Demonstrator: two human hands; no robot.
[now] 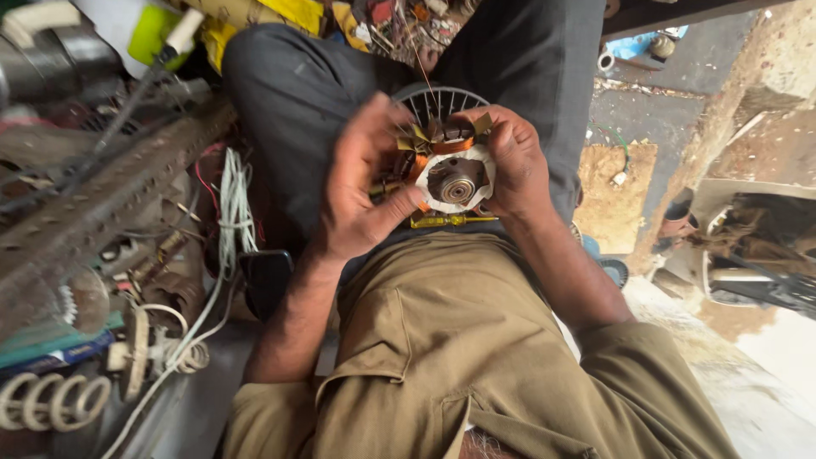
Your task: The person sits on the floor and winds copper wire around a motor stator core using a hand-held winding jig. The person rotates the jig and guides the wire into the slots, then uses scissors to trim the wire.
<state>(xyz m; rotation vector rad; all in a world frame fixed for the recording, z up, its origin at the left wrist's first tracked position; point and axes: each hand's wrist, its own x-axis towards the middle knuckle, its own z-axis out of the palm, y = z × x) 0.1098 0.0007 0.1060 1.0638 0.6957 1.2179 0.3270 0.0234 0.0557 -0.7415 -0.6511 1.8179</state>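
Hands clasp a small motor stator (455, 174) over the lap: left hand (361, 183) and right hand (514, 161) curl around it. Copper windings sit exposed, casing off; yellow screwdriver (450, 220) rests beneath, unused.

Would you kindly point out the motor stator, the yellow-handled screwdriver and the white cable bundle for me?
motor stator (456, 180), head view, on its round metal centre hub.
yellow-handled screwdriver (442, 220), head view, on the yellow handle lying on the lap.
white cable bundle (231, 212), head view, on the upper looped strands.

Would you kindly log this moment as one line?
left hand: grips motor stator | right hand: grips it | yellow screwdriver: on lap
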